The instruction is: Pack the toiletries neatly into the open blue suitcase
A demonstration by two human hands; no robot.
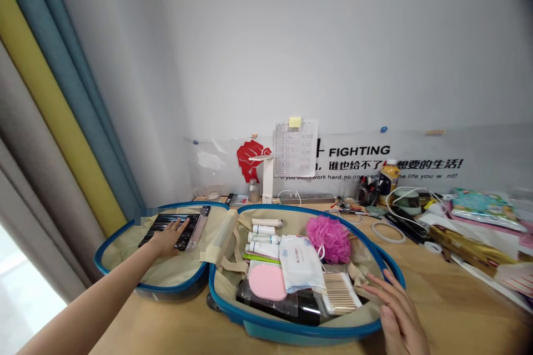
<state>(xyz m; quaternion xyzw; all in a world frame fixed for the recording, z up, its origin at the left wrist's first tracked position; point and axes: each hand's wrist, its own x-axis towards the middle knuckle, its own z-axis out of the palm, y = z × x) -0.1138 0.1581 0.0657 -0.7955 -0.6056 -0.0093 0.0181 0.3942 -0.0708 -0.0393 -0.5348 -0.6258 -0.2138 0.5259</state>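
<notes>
An open suitcase (pixel 328 331) with blue edging and beige lining lies on a wooden table. My left hand (pixel 167 237) rests, fingers spread, on a dark glossy flat pack (pixel 160 223) in the left half; I cannot make out its contents. My right hand (pixel 397 308) is open beside the right rim, fingertips near a beige strap (pixel 357 276). The right half holds a purple bath puff (pixel 328 238), a white soft pack (pixel 302 263), several white tubes (pixel 264 229), a pink oval pad (pixel 267 282), a pack of cotton swabs (pixel 339 292) and a black item (pixel 308 305) beneath them.
Behind the suitcase stand a white lamp (pixel 267 180), a small glass jar (pixel 254 191) and a power strip (pixel 308 198). To the right are a yellow-labelled bottle (pixel 388 180), a white ring (pixel 388 233), cables and a golden pack (pixel 470 245). Curtains (pixel 62 94) hang at left.
</notes>
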